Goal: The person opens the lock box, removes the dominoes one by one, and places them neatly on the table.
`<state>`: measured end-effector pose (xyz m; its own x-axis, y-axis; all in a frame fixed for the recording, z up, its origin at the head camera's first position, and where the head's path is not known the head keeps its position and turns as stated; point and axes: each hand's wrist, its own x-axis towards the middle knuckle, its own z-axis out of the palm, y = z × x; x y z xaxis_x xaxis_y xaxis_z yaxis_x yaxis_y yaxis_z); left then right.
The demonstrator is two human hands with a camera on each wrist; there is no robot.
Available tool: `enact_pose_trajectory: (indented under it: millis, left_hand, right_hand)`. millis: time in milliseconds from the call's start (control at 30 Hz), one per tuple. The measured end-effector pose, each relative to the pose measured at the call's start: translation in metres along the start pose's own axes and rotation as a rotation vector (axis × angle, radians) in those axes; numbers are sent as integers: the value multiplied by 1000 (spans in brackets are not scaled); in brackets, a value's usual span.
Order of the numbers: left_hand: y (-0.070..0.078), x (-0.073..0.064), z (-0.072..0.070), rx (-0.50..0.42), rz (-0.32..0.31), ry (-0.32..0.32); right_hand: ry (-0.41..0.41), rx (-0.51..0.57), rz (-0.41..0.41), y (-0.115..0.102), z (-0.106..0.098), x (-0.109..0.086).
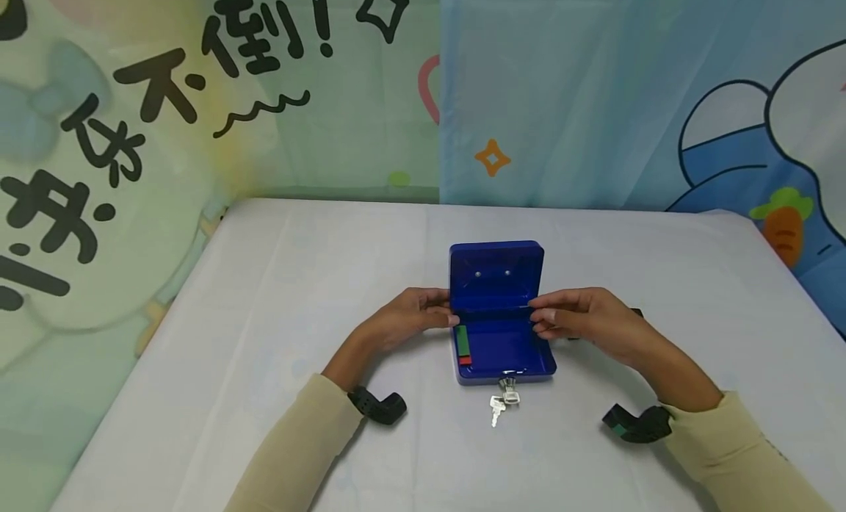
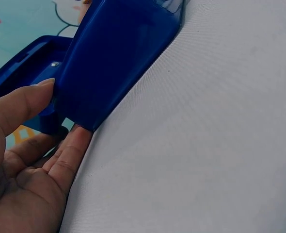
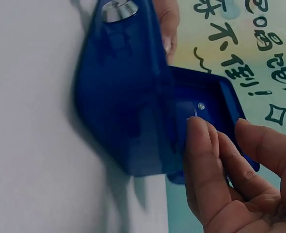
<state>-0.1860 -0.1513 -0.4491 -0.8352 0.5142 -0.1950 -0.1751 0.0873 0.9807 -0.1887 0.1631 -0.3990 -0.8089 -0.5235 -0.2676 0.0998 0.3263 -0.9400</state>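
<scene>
Cash box (image 1: 497,328) sits mid-table (image 1: 264,314), lid up, keys (image 1: 502,403) hanging in the front lock. I've got my left hand (image 1: 413,322) pinching the left wall near the hinge and my right hand (image 1: 581,322) pinching the right. I'd keep both grips even so the base doesn't skid. Glossy blue metal, red and green slips (image 1: 463,344) inside left

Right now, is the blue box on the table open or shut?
Open. The blue box has its lid standing upright at the back, and red and green items show inside. Keys hang from the front lock.
</scene>
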Motion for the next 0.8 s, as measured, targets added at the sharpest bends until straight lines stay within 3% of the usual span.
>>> enact_pose_trajectory:
  millis: [500, 800]
  left_hand:
    - [-2, 1, -1, -6, -9, -2]
    - [1, 0, 0, 15, -7, -4]
  right_hand:
    - [-96, 25, -40, -6, 28, 14]
    - [-146, -48, -44, -11, 43, 25]
